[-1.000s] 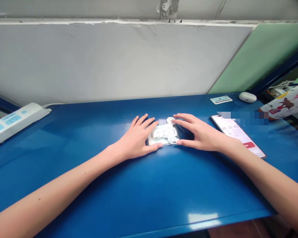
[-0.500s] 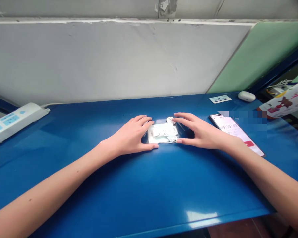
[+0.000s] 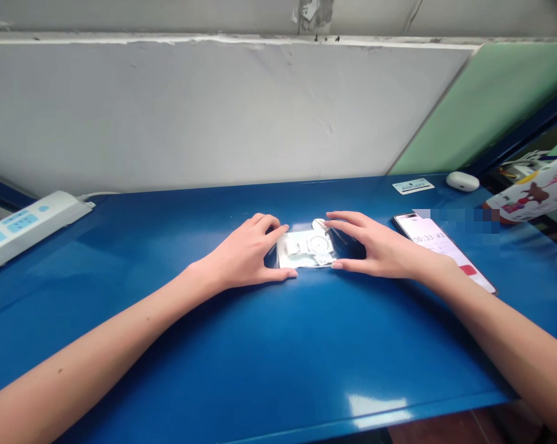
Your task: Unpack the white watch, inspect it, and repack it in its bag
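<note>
A small clear plastic packet [image 3: 301, 260] with white contents lies flat on the blue table. A round outline shows on its right half, and a small white disc pokes out at the top right. My left hand [image 3: 253, 250] rests at the packet's left end, thumb at the lower edge and index finger near the upper corner, fingers apart. Around the right end curves my right hand [image 3: 371, 243], also open, with its thumb by the lower corner and fingertips by the disc. Whether the fingertips press on the plastic is hard to make out.
On the right of the blue table [image 3: 259, 351] lies a phone [image 3: 438, 246] showing a timer. Behind it are a card [image 3: 413, 186] and a white earbud case [image 3: 462, 181]. A printed bag [image 3: 537, 191] stands far right. A white power strip [image 3: 33, 225] is at left.
The left index finger has bent a little more at the packet's upper left corner. Glare on the packet has shifted, so the round outline shows more clearly. The right hand has hardly moved.
</note>
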Demonstrator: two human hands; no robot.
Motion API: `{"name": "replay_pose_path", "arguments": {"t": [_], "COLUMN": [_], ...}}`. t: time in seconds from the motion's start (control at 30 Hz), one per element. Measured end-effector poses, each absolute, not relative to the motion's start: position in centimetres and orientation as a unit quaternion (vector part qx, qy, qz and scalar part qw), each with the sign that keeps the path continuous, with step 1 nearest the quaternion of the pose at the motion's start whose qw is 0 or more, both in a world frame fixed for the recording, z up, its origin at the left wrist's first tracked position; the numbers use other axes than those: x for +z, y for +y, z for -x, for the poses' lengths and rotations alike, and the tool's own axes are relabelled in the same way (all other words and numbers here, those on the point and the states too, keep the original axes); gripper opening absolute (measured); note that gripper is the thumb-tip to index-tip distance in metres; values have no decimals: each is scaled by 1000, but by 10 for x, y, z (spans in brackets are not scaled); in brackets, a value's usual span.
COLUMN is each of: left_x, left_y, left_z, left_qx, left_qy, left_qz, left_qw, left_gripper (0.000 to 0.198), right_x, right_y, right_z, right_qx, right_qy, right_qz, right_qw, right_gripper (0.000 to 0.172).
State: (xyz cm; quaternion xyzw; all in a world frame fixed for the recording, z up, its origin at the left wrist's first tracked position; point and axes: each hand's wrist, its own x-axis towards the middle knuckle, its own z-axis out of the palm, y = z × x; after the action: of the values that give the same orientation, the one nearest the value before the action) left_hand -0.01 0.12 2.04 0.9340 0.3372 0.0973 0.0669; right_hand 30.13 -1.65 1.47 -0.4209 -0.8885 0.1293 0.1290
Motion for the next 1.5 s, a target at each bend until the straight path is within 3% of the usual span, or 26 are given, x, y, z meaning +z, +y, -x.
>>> {"name": "replay_pose_path", "arguments": {"t": [0.87,1.37,1.5], "left_x": [12,10,8], "left_y": [2,1,1], "left_z": [1,0,-1], "left_qx": [135,170,172], "left_qy": [319,279,285], "left_qz": [-937,-944,-942], "left_qw": [48,46,49], "left_gripper": [77,59,51], "right_x": [13,11,11], "right_y": [-16,-17,-16], "right_z": [-300,-298,-299], "right_qx": [123,113,102], "right_qy": [-892,-894,-900], "right_qz": [420,419,413], "right_qw": [111,107,96], "right_gripper": [78,76,81]}}
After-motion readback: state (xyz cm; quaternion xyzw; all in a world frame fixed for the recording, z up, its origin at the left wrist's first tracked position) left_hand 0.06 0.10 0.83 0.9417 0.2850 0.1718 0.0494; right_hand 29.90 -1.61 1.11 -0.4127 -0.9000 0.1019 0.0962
